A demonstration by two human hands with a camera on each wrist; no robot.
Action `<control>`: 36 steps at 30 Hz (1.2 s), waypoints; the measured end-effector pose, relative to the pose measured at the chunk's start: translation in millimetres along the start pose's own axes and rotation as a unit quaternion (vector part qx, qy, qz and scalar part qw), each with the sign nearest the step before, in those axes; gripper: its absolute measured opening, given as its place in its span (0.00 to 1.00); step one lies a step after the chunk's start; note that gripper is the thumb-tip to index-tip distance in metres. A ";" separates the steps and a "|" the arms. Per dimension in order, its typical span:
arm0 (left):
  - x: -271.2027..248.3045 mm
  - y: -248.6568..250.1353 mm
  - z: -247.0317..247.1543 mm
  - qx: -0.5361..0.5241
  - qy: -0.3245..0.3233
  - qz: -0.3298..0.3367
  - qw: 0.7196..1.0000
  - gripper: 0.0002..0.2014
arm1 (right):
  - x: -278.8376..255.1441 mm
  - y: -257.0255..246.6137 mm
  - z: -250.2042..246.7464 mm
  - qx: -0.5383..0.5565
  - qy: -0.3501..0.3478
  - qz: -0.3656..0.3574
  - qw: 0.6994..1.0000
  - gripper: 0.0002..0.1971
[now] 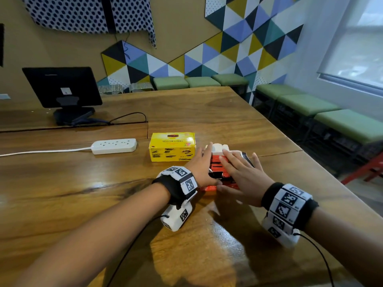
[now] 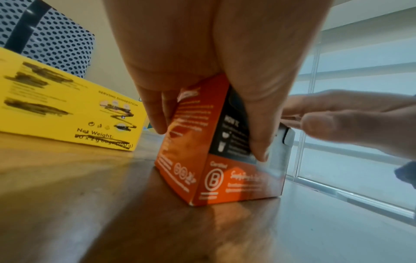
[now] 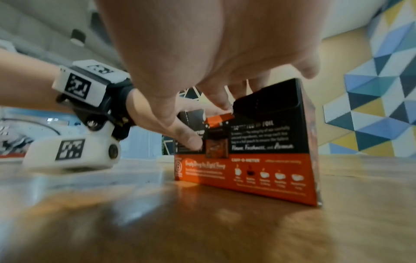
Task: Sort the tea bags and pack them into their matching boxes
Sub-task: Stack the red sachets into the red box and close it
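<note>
An orange and black tea box (image 1: 215,165) stands on the wooden table, just right of the shut yellow tea box (image 1: 172,147). My left hand (image 1: 204,162) grips the orange box (image 2: 225,178) at its left near corner, thumb on the front face and fingers on the side. My right hand (image 1: 238,168) lies flat over the top with straight fingers, its thumb touching the front face of the orange box (image 3: 247,170). A black lid flap (image 3: 265,105) stands partly raised under those fingers. Something white (image 1: 219,147) shows at the box's far end. No loose tea bags are visible.
A white power strip (image 1: 114,146) with its cable lies left of the yellow box. A black monitor (image 1: 62,88) stands at the back left. The table's right edge (image 1: 310,162) runs close by, with green benches (image 1: 331,121) beyond it.
</note>
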State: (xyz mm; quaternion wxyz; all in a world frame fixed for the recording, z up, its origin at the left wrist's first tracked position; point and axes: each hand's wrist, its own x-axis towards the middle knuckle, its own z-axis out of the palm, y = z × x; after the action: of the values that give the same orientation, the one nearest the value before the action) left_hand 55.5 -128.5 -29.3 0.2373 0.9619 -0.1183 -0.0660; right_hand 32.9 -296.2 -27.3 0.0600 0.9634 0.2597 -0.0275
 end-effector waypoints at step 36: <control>-11.8 -14.2 -0.2 -0.129 -0.030 -0.022 0.991 0.71 | 5.2 18.7 -8.3 0.358 0.101 -0.034 0.928 0.15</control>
State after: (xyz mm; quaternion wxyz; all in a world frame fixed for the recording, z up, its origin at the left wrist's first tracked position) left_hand 46.9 -113.1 -34.9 0.3541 0.9234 -0.0942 -0.1145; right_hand 46.9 -308.6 -17.6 -0.3166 0.9091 0.2697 -0.0236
